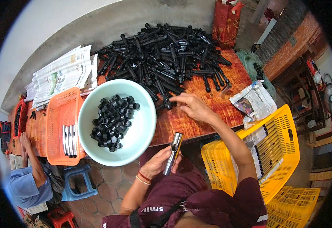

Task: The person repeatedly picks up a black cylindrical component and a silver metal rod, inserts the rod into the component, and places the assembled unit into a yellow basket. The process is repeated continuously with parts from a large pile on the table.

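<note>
My left hand is closed around a shiny metal tube with a slot cut near its upper end, held tilted above my lap. Over the table, my right hand has its fingers stretched and apart, its fingertips at the near edge of a large heap of black ribbed plastic rods. One black rod lies right by those fingertips; whether they touch it I cannot tell. To the left of both hands, a pale blue basin contains many short black caps.
An orange basket with several metal tubes stands left of the basin, beside stacked newspapers. At right, a yellow crate contains a row of tubes with black ends. A plastic bag rests nearby. A co-worker sits far left.
</note>
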`<state>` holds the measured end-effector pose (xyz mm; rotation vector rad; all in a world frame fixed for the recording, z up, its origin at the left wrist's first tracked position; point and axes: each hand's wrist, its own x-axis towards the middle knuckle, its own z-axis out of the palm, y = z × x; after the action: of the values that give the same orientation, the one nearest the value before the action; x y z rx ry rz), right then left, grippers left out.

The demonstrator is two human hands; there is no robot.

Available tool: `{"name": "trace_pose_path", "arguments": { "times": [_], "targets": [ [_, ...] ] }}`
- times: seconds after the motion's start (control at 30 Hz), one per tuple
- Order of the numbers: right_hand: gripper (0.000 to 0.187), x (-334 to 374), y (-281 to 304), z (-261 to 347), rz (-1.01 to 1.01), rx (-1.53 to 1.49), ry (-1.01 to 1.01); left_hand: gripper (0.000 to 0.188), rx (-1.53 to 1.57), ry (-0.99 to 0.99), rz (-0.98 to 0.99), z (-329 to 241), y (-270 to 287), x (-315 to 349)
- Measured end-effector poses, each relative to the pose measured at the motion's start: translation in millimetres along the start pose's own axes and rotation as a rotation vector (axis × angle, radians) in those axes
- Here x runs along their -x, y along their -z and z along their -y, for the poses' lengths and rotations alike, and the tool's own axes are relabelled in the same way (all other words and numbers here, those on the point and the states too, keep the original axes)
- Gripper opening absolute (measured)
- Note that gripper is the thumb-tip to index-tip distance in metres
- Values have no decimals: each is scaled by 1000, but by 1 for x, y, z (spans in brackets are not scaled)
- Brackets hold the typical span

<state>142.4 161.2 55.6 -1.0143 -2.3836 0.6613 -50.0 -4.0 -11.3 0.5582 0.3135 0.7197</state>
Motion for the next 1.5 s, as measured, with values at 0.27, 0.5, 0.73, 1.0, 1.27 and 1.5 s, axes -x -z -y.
{"name": "trace_pose_path", "arguments": {
  "times": [0.27, 0.5, 0.73, 1.0, 1.27, 1.5],
  "targets": [
    [59, -61, -48, -13, -128, 109, -280, 48, -6, -93, -135, 3, 4, -4],
    [49, -65, -44, -21, -138, -89, -401, 44, 19, -148, -148, 0, 4, -2],
    [45, 13, 23, 8, -33, -955, -405, 38, 41, -174, -197, -2, 4, -16],
    [43, 104, 27, 38, 79, -1190, -597, 39, 186, -291, -233, -8, 3, -52],
    [36, 125, 20, 26, 61, -1123, -611, 17, 36, -161, -374, -17, 4, -72],
    [47, 128, 14, 18, -295, -1623, -594, 20, 115, -193, -484, -12, -5, -75]
  ]
}}
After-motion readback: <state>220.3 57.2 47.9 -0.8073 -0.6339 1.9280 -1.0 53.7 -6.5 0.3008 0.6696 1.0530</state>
